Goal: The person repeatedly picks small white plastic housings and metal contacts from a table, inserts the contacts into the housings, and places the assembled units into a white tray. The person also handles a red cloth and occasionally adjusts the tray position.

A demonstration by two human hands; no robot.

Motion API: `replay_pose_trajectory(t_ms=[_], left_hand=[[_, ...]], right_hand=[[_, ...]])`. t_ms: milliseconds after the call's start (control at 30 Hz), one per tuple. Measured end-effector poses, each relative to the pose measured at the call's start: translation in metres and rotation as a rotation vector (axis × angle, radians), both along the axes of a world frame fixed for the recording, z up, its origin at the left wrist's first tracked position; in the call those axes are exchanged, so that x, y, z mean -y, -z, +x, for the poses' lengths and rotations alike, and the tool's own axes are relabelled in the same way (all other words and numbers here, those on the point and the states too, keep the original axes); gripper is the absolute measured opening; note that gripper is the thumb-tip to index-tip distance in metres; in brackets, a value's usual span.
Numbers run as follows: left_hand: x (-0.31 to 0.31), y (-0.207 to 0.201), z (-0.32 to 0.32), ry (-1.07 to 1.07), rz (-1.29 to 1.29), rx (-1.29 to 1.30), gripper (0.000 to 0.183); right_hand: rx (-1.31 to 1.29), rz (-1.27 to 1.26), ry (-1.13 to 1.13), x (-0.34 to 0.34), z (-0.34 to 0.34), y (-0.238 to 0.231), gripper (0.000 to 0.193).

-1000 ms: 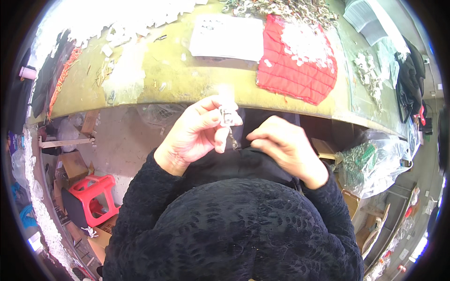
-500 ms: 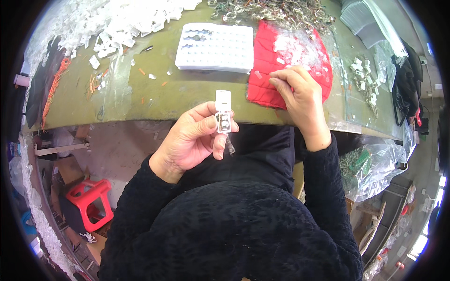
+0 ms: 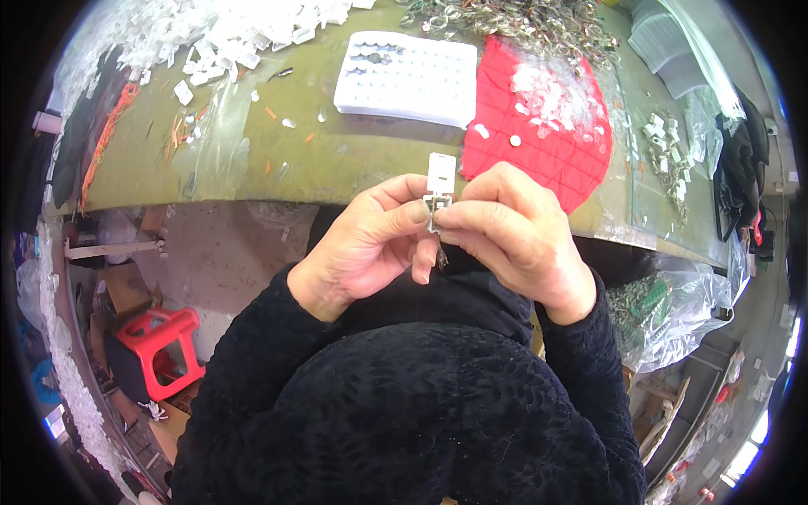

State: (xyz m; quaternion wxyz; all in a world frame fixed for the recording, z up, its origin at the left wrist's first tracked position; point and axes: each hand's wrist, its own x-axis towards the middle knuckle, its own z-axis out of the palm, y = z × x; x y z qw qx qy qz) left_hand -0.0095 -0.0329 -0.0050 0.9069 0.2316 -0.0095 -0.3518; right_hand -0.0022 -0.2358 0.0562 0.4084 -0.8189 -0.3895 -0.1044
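– Where are the hands?
– Left hand and right hand meet at chest height, both pinching a small white clip.
– And beyond?
– A green surface bearing a white tray and red cloth.

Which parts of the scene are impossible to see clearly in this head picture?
- Head view: the small white piece shows only its top; the fingers of the left hand and right hand cover its lower part.
- The metal bit is too small to identify.
- The white tray has wells too small to tell their contents.
- The plastic bag blurs near the rim.
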Motion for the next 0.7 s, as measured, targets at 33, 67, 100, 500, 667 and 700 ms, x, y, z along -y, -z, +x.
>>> replay_pose_trajectory(t_ms=[33, 67, 100, 500, 667, 700], left_hand=[[0.001, 0.000, -0.002, -0.016, 0.040, 0.008, 0.036], [0.001, 0.001, -0.004, -0.031, 0.080, 0.015, 0.039], [0.001, 0.001, -0.005, -0.021, 0.078, 0.014, 0.038], [0.000, 0.010, -0.012, 0.081, -0.031, -0.045, 0.022], [0.002, 0.007, -0.011, 0.018, -0.037, -0.071, 0.020], [0.003, 0.007, -0.011, 0.014, -0.048, -0.071, 0.021]], right_hand=[[-0.006, -0.012, -0.002, -0.001, 0.000, 0.001, 0.032], [-0.026, -0.007, -0.010, 0.000, 0.000, 0.001, 0.031], [-0.069, -0.011, -0.035, 0.000, 0.000, 0.002, 0.031], [0.102, -0.172, -0.146, 0.004, -0.005, -0.006, 0.025], [0.124, -0.119, -0.051, -0.002, -0.007, 0.005, 0.027], [0.101, -0.079, -0.033, -0.003, -0.007, 0.008, 0.028]])
